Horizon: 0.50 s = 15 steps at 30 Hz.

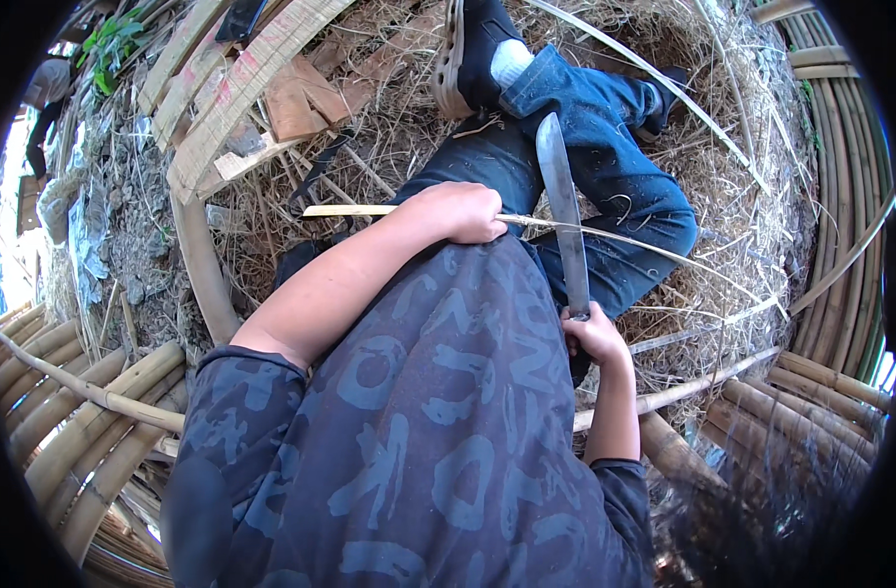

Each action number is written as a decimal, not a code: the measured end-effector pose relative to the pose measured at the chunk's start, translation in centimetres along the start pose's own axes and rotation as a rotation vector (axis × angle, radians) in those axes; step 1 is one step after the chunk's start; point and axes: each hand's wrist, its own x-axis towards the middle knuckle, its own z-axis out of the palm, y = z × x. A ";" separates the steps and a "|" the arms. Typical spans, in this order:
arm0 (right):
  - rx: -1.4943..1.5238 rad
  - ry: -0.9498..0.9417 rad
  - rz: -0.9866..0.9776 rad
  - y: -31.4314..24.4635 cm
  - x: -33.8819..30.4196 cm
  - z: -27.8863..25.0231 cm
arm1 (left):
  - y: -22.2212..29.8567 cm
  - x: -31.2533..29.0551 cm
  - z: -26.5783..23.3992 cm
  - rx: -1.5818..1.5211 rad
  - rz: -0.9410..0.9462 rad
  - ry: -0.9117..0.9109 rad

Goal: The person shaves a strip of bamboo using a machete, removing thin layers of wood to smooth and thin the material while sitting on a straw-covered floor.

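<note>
My left hand [458, 211] is closed around a thin pale bamboo strip [345, 210] that runs across my lap from left to right, its fine end trailing off over the straw. My right hand [593, 333] grips the handle of a long steel knife [563, 211]. The blade points away from me and lies across the strip just right of my left hand. Under both are my legs in blue jeans [615, 167], with a dark shoe and white sock [487, 54] at the far end.
Dry straw and shavings [742, 157] cover the ground. Thick bamboo poles [85, 412] are stacked at the left and bamboo poles at the right [840, 255]. Flat split boards [232, 88] lie at the upper left. A person stands far left [46, 98].
</note>
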 end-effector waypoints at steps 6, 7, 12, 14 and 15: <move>0.024 -0.065 0.060 -1.0 -0.7 0.3 | 0.1 -0.3 -0.1 0.015 0.002 -0.008; 0.040 -0.040 0.061 -0.6 -0.5 0.5 | 0.1 -0.4 -0.1 0.010 0.000 -0.006; 0.103 -0.129 0.055 0.6 0.3 -0.5 | 0.2 -0.4 0.0 0.008 -0.012 0.000; 0.100 -0.140 0.065 0.4 0.3 -0.5 | 0.1 -0.5 0.1 0.004 -0.013 0.005; -0.020 -0.030 0.044 0.3 0.2 -0.3 | 0.1 -0.4 0.1 0.003 -0.013 0.007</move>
